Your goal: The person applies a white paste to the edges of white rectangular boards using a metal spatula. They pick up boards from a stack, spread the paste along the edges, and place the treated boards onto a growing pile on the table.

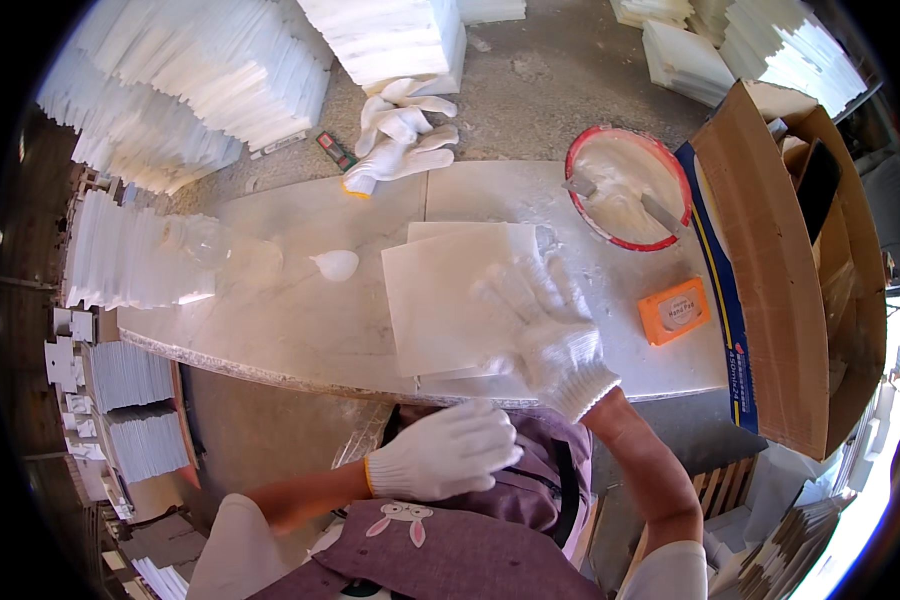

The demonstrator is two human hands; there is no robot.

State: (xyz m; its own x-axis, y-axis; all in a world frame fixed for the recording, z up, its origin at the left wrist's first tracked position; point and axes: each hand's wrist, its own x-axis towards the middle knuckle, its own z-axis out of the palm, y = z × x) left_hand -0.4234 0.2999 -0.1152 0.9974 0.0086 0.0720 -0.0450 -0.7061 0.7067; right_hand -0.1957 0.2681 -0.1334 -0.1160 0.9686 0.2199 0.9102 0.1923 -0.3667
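- The right hand [542,325], in a white knit glove, lies flat with fingers spread on a white marble tile [450,300] on the stone slab table [300,320].
- The left hand [448,450], gloved too, hangs loosely curled and empty below the table edge, near the purple apron [470,550].
- Beyond the right hand sits a red-rimmed bowl [628,185] of white paste; to its right, an orange sanding pad [675,311].
- Spare white gloves [400,140] lie farther off.

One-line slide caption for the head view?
Gloved right hand presses a white tile on the marble slab; left hand hovers below.
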